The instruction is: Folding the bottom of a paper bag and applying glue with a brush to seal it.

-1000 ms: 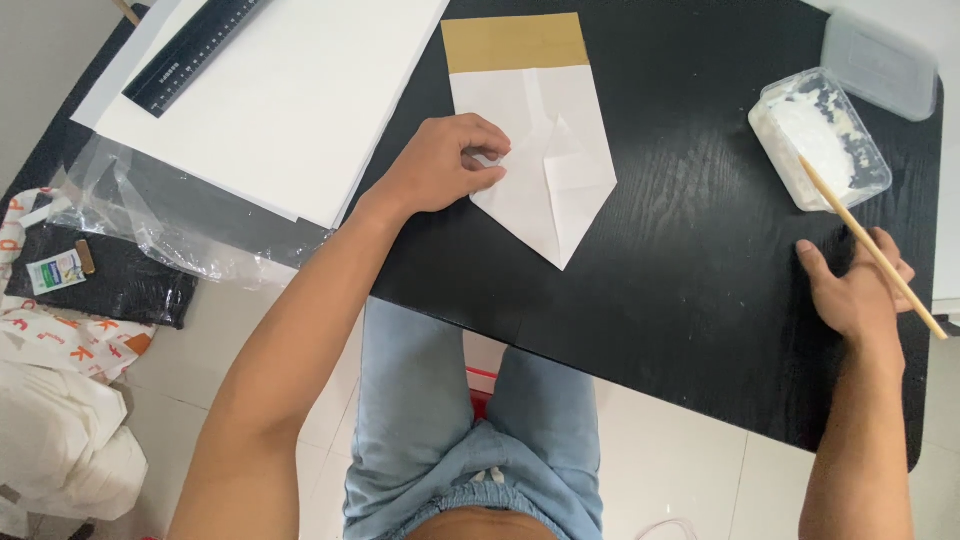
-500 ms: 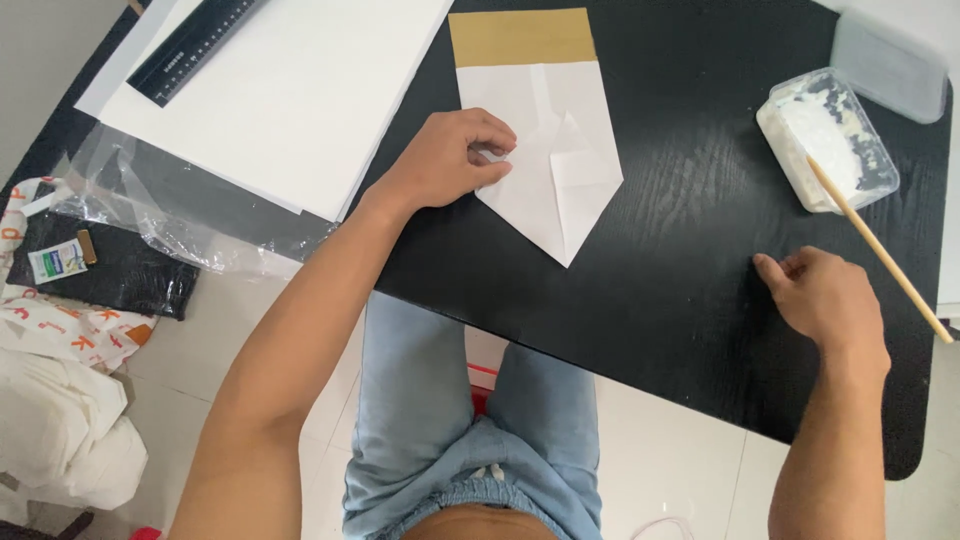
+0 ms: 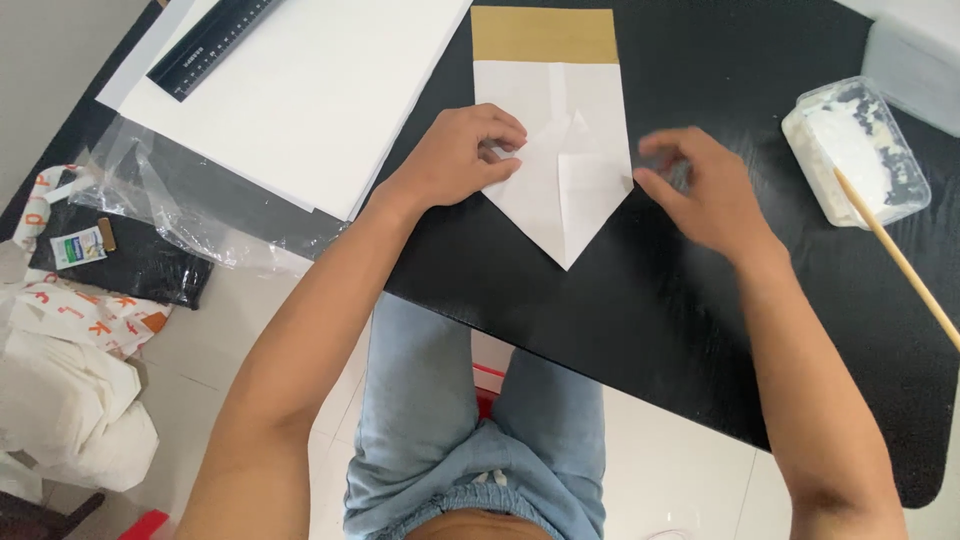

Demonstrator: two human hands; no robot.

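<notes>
Pressing down with curled fingers, the left hand point(image 3: 462, 155) rests on the left edge of a folded white paper point(image 3: 560, 160), its fingertips on the creased flaps near the middle. The right hand point(image 3: 700, 190) sits at the paper's 3 o'clock, fingers loosely bent and slightly blurred, thumb tip just beside the paper's right edge; whether it touches cannot be told, and it holds nothing. The paper lies on the black surface point(image 3: 700, 330), folded to a point at its 6 o'clock end, with a brown band point(image 3: 544, 34) across its 12 o'clock end. At 9 to 11 o'clock from the left hand lie large white sheets point(image 3: 300, 100) with a black ruler point(image 3: 212, 45) on them, and crumpled clear plastic point(image 3: 190, 215) below. At 3 o'clock from the right hand stands a clear plastic tub point(image 3: 860, 150) of white paste with a wooden stick point(image 3: 900, 262) leaning out toward 5 o'clock.
</notes>
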